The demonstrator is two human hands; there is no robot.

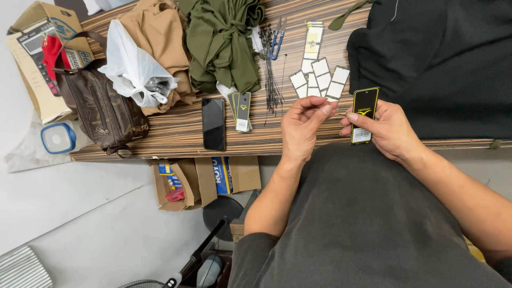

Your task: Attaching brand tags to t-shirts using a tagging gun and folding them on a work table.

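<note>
My right hand point(392, 130) holds a black and yellow hang tag point(364, 114) upright by its lower part, over the front edge of the striped wooden table point(176, 128). My left hand point(303, 125) is pinched shut just left of it; its fingertips appear to hold something very thin near the tag's side, too small to make out. A stack of the same tags point(241, 111) lies on the table to the left. White stickers point(320, 77) and a bundle of thin black ties point(271, 74) lie beyond my hands.
A black phone point(213, 124) lies near the table edge. Olive point(224, 40), tan point(160, 37) and black point(437, 58) garments, a white plastic bag point(133, 64), a brown bag point(101, 106), blue snips point(276, 40) and a cardboard box point(37, 64) crowd the table. Open boxes point(205, 178) sit underneath.
</note>
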